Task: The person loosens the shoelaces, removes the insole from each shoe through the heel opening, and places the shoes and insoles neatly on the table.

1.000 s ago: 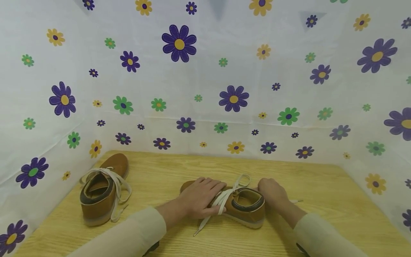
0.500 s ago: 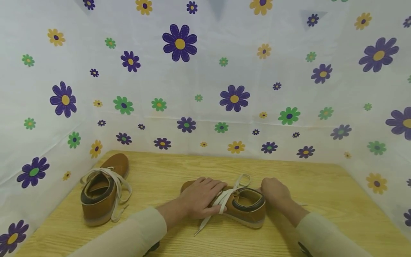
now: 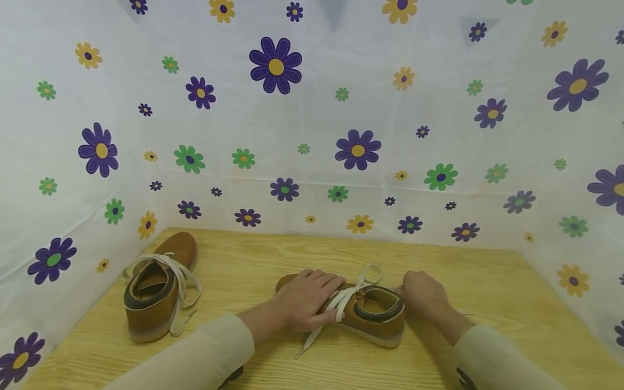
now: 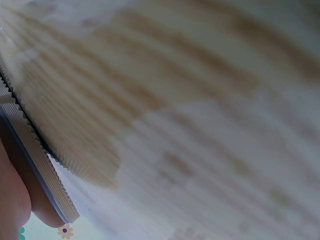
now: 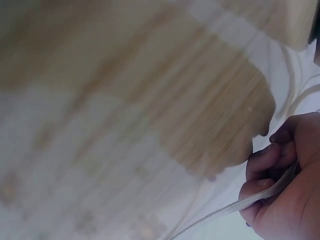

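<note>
A brown low shoe with a dark padded collar lies on the table, toe to the left. My left hand lies over its front, fingers across the upper and thumb on the near side beside the white laces. In the left wrist view the shoe's ridged sole edge shows beside the palm. Just right of the heel, my right hand holds a shoelace in curled fingers; the lace's free length trails out of the fist in the right wrist view. One loop stands up behind the shoe.
A matching brown shoe stands at the left with its white laces loose over it. The wood-grain table meets a white flower-printed cloth at the back and sides. A lace end lies on the near side.
My right hand has moved slightly right, away from the shoe's heel, with the lace in its grip. The left hand and both shoes have stayed in place.
</note>
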Motion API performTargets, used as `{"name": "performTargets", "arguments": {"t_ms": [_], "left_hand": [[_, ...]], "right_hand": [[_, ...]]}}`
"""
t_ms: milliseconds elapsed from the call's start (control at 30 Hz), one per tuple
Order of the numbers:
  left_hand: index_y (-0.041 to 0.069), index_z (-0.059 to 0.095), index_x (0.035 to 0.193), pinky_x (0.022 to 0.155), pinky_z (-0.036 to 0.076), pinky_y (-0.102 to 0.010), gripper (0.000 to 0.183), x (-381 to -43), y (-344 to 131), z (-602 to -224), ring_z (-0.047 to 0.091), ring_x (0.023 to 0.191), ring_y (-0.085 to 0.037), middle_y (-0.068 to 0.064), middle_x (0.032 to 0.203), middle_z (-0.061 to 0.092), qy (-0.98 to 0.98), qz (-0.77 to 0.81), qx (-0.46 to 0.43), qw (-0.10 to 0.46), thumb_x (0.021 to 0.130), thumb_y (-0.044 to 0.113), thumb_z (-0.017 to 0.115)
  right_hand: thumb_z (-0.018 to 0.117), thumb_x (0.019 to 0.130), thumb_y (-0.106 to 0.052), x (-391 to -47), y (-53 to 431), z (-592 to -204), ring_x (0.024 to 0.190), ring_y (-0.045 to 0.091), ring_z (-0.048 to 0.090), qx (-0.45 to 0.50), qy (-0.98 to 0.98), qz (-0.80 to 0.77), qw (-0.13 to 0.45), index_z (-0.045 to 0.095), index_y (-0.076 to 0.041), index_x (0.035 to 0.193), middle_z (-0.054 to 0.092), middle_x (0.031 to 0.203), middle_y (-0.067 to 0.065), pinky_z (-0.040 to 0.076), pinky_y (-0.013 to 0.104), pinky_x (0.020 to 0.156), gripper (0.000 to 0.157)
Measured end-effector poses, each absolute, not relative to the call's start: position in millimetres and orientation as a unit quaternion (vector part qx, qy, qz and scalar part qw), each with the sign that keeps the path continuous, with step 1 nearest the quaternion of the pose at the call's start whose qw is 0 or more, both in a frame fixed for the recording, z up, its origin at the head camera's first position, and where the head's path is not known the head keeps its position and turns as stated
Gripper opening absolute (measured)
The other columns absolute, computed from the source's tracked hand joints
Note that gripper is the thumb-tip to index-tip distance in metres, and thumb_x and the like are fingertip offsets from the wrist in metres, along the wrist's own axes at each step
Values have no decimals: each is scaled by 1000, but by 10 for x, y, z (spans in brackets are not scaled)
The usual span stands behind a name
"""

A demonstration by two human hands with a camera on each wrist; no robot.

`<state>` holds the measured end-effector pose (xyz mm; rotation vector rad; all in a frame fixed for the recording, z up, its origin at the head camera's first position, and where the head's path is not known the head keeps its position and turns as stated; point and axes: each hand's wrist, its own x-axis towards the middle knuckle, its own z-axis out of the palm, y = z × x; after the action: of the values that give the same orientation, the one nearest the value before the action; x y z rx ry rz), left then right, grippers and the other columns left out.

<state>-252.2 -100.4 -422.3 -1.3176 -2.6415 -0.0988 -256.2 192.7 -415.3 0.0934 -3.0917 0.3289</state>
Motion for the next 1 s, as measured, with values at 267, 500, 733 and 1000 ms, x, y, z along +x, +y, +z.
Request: {"name": "performTargets", "arguments": {"t_ms": [267, 500, 733, 1000], "left_hand": [[16, 37, 154, 113, 37, -44, 68, -2527, -991, -4237, 46, 138, -20, 0, 151, 49, -891, -33, -443, 96, 101, 58, 34], [14, 40, 152, 112, 38, -45, 64, -2516, -1000, -4243, 47, 136, -21, -1, 149, 50, -886, -50, -449, 105, 103, 55, 31], [13, 39, 152, 112, 37, -45, 65, -2524, -1007, -4247, 47, 137, -21, -2, 150, 50, -884, -47, -451, 112, 104, 55, 30], [15, 38, 153, 113, 36, -44, 64, -2530, -998, -4265, 46, 138, -20, 0, 151, 48, -889, -46, -443, 102, 104, 55, 29]], "right_hand": [[59, 90, -24, -2553, 1954, -4166, 54, 18, 49, 35, -994, 103, 19, 48, -13, 58, 53, 60, 3, 39, 31, 46, 36], [59, 87, -22, -2564, 2005, -4196, 54, 19, 49, 28, -994, 102, 24, 49, -13, 57, 54, 60, 4, 40, 32, 46, 33], [58, 86, -21, -2568, 2032, -4203, 53, 19, 49, 34, -994, 100, 34, 48, -13, 58, 54, 61, 4, 41, 33, 46, 31], [58, 83, -19, -2553, 2095, -4206, 52, 17, 46, 24, -994, 102, 28, 47, -12, 59, 52, 59, 4, 37, 31, 45, 27]]}}
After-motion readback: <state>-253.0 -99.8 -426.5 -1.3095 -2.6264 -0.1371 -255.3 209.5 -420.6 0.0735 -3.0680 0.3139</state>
